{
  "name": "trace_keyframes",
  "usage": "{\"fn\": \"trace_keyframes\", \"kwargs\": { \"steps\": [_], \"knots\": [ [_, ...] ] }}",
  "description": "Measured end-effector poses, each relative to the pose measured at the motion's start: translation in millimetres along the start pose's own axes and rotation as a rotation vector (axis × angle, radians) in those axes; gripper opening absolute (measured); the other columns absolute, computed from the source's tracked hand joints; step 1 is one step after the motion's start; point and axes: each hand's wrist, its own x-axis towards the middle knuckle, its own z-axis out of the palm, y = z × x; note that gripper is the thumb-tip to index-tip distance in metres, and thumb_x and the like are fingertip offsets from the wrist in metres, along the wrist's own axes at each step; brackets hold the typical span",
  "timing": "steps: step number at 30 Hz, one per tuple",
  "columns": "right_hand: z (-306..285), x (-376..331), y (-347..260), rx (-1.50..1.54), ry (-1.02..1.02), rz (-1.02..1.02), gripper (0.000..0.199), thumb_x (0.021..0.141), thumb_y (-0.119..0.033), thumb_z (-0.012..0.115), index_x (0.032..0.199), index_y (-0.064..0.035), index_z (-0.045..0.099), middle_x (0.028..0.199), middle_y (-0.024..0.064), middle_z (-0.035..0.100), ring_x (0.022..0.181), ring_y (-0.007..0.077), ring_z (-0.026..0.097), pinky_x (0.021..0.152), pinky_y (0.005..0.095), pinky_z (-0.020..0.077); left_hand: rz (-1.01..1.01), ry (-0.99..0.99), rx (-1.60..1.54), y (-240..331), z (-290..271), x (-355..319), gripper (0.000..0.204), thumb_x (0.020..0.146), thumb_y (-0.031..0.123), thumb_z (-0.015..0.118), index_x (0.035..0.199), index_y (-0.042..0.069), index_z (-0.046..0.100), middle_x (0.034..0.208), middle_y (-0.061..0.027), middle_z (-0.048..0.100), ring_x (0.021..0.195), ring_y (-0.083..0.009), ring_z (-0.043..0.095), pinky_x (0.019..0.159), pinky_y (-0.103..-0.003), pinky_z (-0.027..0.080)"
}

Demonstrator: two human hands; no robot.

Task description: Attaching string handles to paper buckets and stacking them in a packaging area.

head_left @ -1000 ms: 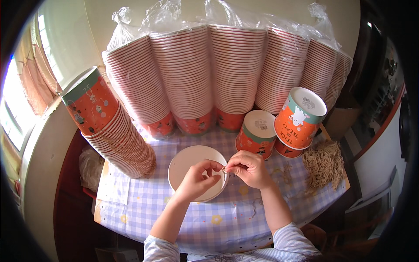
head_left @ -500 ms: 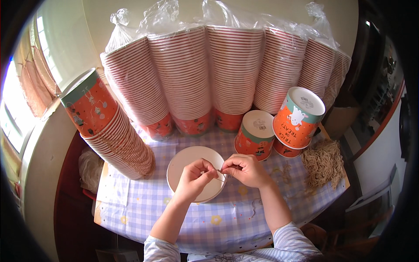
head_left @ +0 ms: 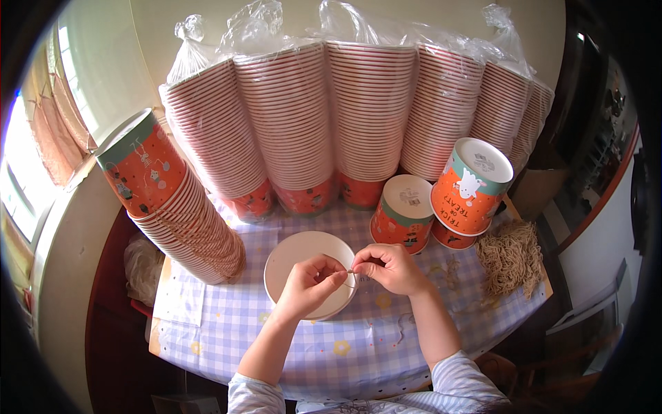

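A white, round paper bucket (head_left: pixel 293 252) stands at the middle of the table in front of me. Over its right part my left hand (head_left: pixel 314 284) pinches a thin cord (head_left: pixel 350 286) between thumb and fingertips. My right hand (head_left: pixel 389 269) has its thumb and forefinger closed on the same cord, just beside the left fingertips at the bucket's right edge. A short bit of the cord hangs loose below the pinch. How the cord meets the bucket is partly hidden by my fingers.
Tall stacks of paper buckets (head_left: pixel 286 114) in clear plastic line the back. A leaning bucket stack (head_left: pixel 189 221) with cords is at left. Upturned orange buckets (head_left: pixel 402 224) stand right of centre, near a heap of beige cords (head_left: pixel 512 257). Loose cord lies on the checked tablecloth (head_left: pixel 241 338).
Both hands have shifted very slightly to the right, and the fingertips have drawn closer together around the cord. Everything else stays where it was.
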Motion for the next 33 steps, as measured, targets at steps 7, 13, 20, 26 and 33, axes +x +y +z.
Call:
{"fn": "trace_keyframes", "kwargs": {
  "steps": [7, 13, 20, 26, 33],
  "knots": [
    [0, 1, -3, -0.065, -0.005, 0.002, 0.008, 0.079, -0.006, 0.060, 0.082, 0.0004, 0.060, 0.072, 0.0052, 0.061, 0.064, 0.0081, 0.055, 0.057, 0.0230, 0.0446, 0.062, 0.044, 0.092, 1, 3, 0, 0.013, 0.082, 0.010, 0.058, 0.081, -0.002, 0.058, 0.067, -0.0003, 0.058, 0.063, -0.0033, 0.051, 0.055, -0.018, 0.041],
    [2, 1, -3, -0.110, -0.007, 0.034, 0.009, 0.078, -0.007, 0.061, 0.083, 0.0000, 0.060, 0.072, 0.0072, 0.062, 0.064, 0.0099, 0.056, 0.057, 0.0244, 0.0453, 0.083, 0.091, 0.104, -1, 3, -1, 0.009, 0.082, 0.006, 0.055, 0.080, -0.002, 0.058, 0.071, -0.0017, 0.059, 0.066, -0.0047, 0.052, 0.059, -0.018, 0.041],
    [0, 0, -1, -0.140, -0.058, 0.038, 0.007, 0.081, -0.006, 0.058, 0.083, 0.0004, 0.058, 0.073, 0.0035, 0.061, 0.065, 0.0071, 0.055, 0.057, 0.0219, 0.0448, 0.090, 0.146, 0.059, -2, 2, 1, 0.007, 0.081, 0.003, 0.054, 0.080, -0.002, 0.058, 0.071, -0.0014, 0.059, 0.066, -0.0043, 0.052, 0.059, -0.018, 0.041],
    [0, 0, 1, -0.097, -0.050, 0.018, 0.008, 0.083, -0.007, 0.056, 0.081, -0.0005, 0.052, 0.068, 0.0002, 0.054, 0.062, 0.0053, 0.047, 0.055, 0.0206, 0.0406, 0.127, 0.234, 0.140, -7, 2, 2, 0.006, 0.077, 0.004, 0.058, 0.074, -0.002, 0.057, 0.061, -0.0014, 0.057, 0.058, -0.0031, 0.051, 0.052, -0.018, 0.040],
    [1, -1, 0, -0.081, -0.056, -0.016, 0.007, 0.081, -0.004, 0.056, 0.078, -0.0014, 0.050, 0.065, 0.0048, 0.052, 0.059, 0.0098, 0.047, 0.055, 0.0245, 0.0409, 0.123, 0.244, 0.190, -9, 2, 2, 0.005, 0.074, 0.002, 0.057, 0.071, -0.002, 0.056, 0.058, -0.0007, 0.055, 0.054, -0.0023, 0.047, 0.049, -0.018, 0.037]
  ]
}}
